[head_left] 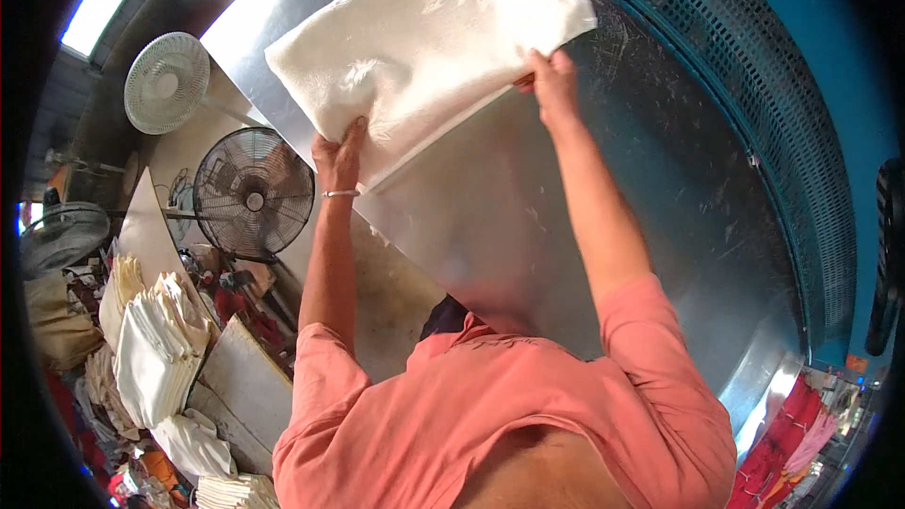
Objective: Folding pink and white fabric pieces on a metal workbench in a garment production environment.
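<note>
A cream-white, folded sheet of cloth or soft leather stretches between my two hands above a shiny metal table. My left hand, with a bracelet at the wrist, grips its near left edge, thumb on top and fingers hidden beneath. Farther right, my right hand pinches the near edge close to the right corner. Dents and creases show on the sheet's surface near the left thumb and at the far side. Beneath and beyond it lies the metal tabletop, scratched and reflective.
A blue machine with a perforated guard curves along the right side. At left stand a black fan and a white fan. Stacks of folded cream sheets lie at lower left; red cloth is at lower right.
</note>
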{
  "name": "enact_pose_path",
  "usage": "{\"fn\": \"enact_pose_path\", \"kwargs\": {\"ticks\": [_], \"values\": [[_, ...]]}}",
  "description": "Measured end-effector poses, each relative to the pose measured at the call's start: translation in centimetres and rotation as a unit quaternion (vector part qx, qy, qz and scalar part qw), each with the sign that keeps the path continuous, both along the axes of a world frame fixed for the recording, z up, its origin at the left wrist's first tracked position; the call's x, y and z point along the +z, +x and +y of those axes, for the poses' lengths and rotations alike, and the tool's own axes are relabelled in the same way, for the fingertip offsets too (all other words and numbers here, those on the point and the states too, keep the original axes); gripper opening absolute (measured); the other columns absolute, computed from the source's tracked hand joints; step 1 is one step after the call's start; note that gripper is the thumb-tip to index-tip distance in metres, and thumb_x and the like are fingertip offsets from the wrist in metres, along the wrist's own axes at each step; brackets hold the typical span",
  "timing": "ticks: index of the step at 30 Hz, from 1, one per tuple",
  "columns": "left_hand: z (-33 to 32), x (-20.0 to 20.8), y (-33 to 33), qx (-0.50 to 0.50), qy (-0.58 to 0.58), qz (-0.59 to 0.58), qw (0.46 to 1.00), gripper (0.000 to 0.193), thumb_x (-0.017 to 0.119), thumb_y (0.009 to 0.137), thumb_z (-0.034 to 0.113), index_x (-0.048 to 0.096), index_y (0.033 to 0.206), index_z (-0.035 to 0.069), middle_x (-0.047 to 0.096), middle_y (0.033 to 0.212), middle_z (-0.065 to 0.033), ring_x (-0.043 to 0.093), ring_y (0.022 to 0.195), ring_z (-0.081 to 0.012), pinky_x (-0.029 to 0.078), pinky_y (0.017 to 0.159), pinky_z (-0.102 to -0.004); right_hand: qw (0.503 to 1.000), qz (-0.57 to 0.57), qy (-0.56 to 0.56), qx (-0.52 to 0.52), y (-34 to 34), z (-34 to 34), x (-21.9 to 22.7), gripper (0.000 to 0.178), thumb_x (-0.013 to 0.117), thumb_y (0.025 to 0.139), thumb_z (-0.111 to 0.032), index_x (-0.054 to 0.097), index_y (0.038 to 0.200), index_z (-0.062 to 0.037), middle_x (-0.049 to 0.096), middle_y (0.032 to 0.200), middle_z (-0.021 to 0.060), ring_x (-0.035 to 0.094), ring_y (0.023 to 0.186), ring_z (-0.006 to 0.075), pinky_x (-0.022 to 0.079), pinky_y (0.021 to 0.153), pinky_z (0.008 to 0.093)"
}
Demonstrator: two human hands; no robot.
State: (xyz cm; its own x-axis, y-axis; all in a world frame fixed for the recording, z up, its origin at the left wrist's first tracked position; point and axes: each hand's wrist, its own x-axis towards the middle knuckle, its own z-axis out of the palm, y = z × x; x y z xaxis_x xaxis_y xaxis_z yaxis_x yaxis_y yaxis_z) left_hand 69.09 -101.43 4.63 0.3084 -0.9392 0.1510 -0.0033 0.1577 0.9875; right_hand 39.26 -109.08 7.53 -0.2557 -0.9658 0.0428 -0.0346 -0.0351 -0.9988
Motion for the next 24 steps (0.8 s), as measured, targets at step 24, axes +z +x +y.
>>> {"fn": "enact_pose_path", "kwargs": {"ticks": [24], "values": [[5.3,-1.0,-0.7,0.184,-0.035,-0.517,0.835,0.071,0.061,0.080,0.027,0.021,0.134,0.002,0.019,0.137,-0.0217,0.020,0.126,-0.0347,0.030,0.101,-0.0453,0.968,-0.172,0.185,-0.005,-8.4,15.7,-8.6,0.037,0.049,0.088,-0.022,0.042,0.119,-0.0030,0.059,0.089,0.0116,0.062,0.069,0.0161,0.052,0.056,0.0255]]}}
